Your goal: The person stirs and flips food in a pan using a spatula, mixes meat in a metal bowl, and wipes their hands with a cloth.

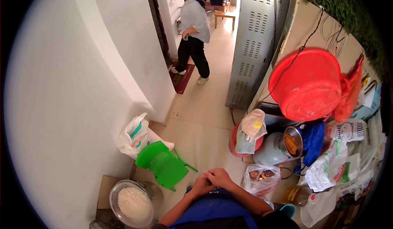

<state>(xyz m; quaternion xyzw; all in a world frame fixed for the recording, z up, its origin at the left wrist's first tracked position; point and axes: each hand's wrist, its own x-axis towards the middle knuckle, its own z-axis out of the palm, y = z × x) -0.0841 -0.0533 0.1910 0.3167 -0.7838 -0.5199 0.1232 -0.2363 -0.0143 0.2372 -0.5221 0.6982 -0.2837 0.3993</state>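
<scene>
My left hand (200,185) and my right hand (218,177) are brought together in front of my blue apron (204,206). Their fingers are folded against each other, the right hand partly over the left, and no object shows between them. Close by on the left stands a green plastic chair (161,163). To the right of my hands, a clear plastic bag (262,178) with brown, roundish pieces in it rests near the floor.
Uncooked rice fills a clear tub (133,204) at lower left. A white bag (135,137) leans by the wall. On the right are a red basin (307,85), a grey gas cylinder (268,149), a metal bowl (294,141) and an oil bottle (299,196). Another person (194,28) walks near the doorway.
</scene>
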